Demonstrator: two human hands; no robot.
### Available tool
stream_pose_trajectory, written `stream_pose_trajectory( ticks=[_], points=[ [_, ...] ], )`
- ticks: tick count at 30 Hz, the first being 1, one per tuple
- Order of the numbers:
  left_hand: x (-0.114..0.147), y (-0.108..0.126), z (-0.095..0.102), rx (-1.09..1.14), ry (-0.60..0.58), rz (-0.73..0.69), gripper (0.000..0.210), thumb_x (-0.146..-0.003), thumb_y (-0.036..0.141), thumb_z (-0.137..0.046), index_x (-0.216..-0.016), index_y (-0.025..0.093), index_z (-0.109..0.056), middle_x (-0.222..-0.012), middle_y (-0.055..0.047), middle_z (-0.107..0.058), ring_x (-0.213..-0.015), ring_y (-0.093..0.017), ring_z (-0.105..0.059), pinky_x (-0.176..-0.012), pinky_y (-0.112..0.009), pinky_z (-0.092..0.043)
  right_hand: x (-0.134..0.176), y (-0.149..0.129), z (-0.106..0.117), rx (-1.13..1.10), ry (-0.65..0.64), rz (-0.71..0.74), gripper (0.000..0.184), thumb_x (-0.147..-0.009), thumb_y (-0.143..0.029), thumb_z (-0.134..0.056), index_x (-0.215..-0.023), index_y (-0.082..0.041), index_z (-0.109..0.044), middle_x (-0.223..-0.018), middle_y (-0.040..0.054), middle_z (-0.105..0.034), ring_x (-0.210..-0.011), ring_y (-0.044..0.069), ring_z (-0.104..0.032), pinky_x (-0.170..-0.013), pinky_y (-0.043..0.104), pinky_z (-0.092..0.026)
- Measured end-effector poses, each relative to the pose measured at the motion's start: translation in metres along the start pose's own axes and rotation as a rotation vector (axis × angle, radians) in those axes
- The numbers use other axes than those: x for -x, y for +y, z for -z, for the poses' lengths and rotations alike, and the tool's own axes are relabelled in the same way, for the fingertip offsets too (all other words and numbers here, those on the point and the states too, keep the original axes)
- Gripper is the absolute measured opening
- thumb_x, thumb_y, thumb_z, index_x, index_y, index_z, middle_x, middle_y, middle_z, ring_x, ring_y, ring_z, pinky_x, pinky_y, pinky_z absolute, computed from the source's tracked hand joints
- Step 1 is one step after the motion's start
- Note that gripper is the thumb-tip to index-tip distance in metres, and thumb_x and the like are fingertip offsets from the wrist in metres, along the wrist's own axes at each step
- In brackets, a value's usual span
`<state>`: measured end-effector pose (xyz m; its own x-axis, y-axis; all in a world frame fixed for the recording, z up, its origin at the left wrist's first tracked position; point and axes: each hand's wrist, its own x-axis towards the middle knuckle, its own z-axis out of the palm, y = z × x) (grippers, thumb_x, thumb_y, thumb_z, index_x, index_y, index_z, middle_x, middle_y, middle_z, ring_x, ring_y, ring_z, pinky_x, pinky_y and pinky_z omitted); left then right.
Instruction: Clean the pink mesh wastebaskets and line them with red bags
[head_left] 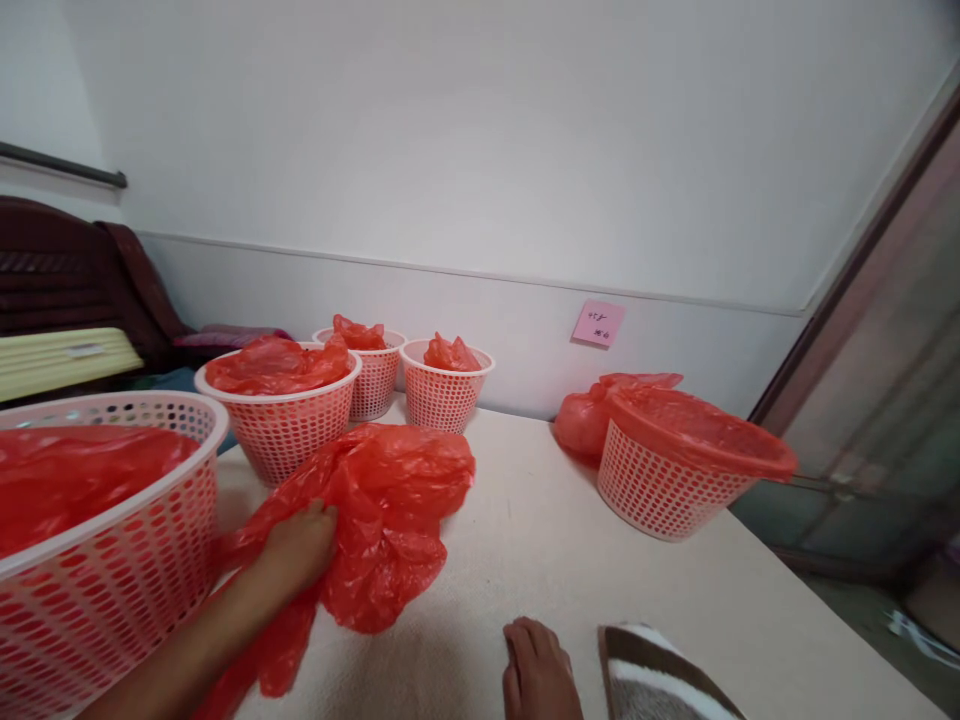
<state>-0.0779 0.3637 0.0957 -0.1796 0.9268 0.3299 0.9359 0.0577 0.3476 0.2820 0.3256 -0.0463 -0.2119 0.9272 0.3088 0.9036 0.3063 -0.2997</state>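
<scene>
My left hand [306, 540] is closed on a crumpled red plastic bag [397, 520], which spreads over the table to the right of the hand and trails under my forearm. On the bare table near its front edge rests my right hand [541, 672], palm down, fingers lying on the surface and holding nothing. Close to my left arm stands a large white perforated basket [150, 560] with red plastic inside. Just beyond the bag is another basket [289, 425] lined with red plastic. A striped brown and white cloth [660, 675] lies right of my right hand.
Two smaller lined baskets, a left one [375, 385] and a right one [444, 395], stand near the wall. At the right a tilted basket [667, 490] has red plastic over its rim, with a red bag [581, 425] behind. A pink note [598, 323] is on the wall.
</scene>
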Motion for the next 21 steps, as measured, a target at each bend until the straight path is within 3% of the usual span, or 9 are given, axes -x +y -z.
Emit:
stream_pose_trajectory(
  ticks=[5,8,11,14,17,21],
  points=[
    [0.01,0.052,0.038,-0.215,-0.054,-0.266,0.017,-0.084,0.016,-0.048,-0.085,0.013,-0.065,-0.089,-0.016,-0.067,-0.085,-0.031,-0.064,-0.071,-0.043,-0.05,0.0,-0.002,0.003,-0.005,-0.024,-0.021,0.042,-0.076,0.005,-0.044,-0.104,-0.017,-0.067,-0.11,0.0093,-0.066,-0.102,0.023,-0.059,-0.092,0.033,-0.044],
    [0.014,0.097,0.04,-0.2,-0.066,-0.5,0.025,-0.092,0.023,-0.041,-0.097,0.017,-0.065,-0.102,-0.013,-0.066,-0.094,-0.028,-0.061,-0.085,-0.044,-0.049,0.0,-0.001,0.002,0.011,-0.002,-0.006,0.042,-0.076,0.005,-0.044,-0.103,-0.017,-0.067,-0.109,0.0092,-0.066,-0.101,0.023,-0.06,-0.091,0.034,-0.044],
    [0.009,0.134,0.017,-0.165,-0.103,-0.714,0.032,-0.091,0.021,-0.048,-0.121,0.022,-0.059,-0.133,-0.009,-0.058,-0.121,-0.026,-0.052,-0.107,-0.044,-0.038,0.0,0.003,-0.003,0.02,0.02,0.033,0.041,-0.075,0.003,-0.046,-0.103,-0.018,-0.067,-0.107,0.0085,-0.067,-0.1,0.023,-0.06,-0.089,0.034,-0.045],
    [-0.006,0.152,-0.021,-0.156,-0.162,-0.825,0.04,-0.09,0.024,-0.055,-0.13,0.02,-0.053,-0.143,-0.009,-0.051,-0.134,-0.026,-0.042,-0.113,-0.047,-0.031,0.0,0.01,-0.01,0.03,0.044,0.064,0.041,-0.074,0.003,-0.047,-0.103,-0.018,-0.066,-0.106,0.0083,-0.067,-0.099,0.023,-0.061,-0.088,0.034,-0.046],
    [-0.022,0.15,-0.06,-0.189,-0.219,-0.746,0.048,-0.088,0.037,-0.062,-0.132,0.019,-0.053,-0.145,-0.012,-0.048,-0.134,-0.031,-0.043,-0.11,-0.057,-0.032,0.001,0.019,-0.02,0.047,0.051,0.092,0.044,-0.073,0.003,-0.046,-0.106,-0.019,-0.065,-0.107,0.008,-0.067,-0.1,0.023,-0.061,-0.088,0.033,-0.046],
    [-0.028,0.12,-0.098,-0.259,-0.329,-0.584,0.048,-0.086,0.046,-0.065,-0.124,0.019,-0.059,-0.14,-0.012,-0.054,-0.13,-0.032,-0.048,-0.107,-0.06,-0.035,0.003,0.031,-0.03,0.061,0.059,0.136,0.046,-0.072,0.002,-0.048,-0.108,-0.022,-0.063,-0.11,0.0063,-0.066,-0.102,0.022,-0.061,-0.087,0.031,-0.047]
  ],
)
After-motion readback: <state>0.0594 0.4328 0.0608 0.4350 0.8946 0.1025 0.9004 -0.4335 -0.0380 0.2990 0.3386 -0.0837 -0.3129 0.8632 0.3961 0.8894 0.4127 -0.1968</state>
